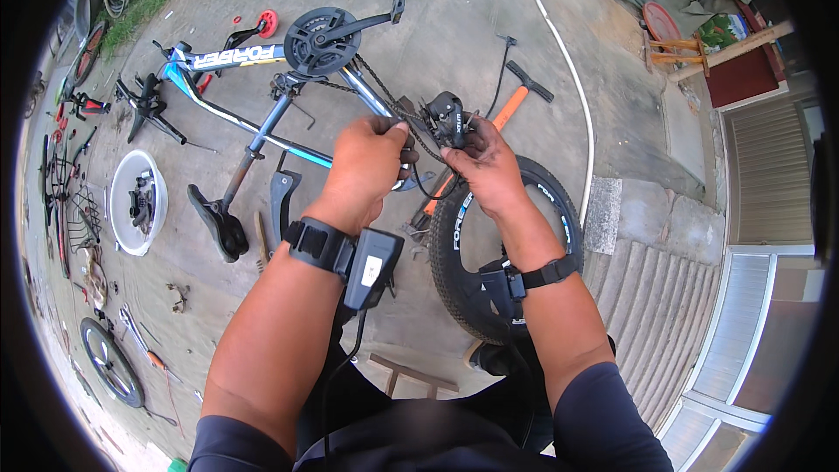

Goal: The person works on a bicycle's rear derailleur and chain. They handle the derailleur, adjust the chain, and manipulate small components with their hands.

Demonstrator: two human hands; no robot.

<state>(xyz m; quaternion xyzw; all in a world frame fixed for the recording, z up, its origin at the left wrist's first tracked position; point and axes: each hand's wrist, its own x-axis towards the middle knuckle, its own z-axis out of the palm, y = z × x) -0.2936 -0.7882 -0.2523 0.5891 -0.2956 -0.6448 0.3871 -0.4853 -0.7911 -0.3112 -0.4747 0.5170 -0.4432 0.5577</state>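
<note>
My right hand [487,166] grips a black rear derailleur [447,112] between thumb and fingers, above the back end of the bicycle frame. My left hand [367,159] is closed beside it, its fingers at the bike chain [382,85], which runs from the black chainring [322,42] to the derailleur; the pinch itself is partly hidden by the hand. A black cable loops below the derailleur. The blue and white bicycle frame [288,147] lies on the ground, its crank arm pointing up to the right and its black saddle [218,225] toward me.
A wheel with a fat tyre [446,267] lies by my right forearm. An orange floor pump [514,107] rests beyond it. To the left, a white basin [120,210] holds dark parts. Tools and bike parts are scattered farther left. A pale hose [572,61] crosses the concrete.
</note>
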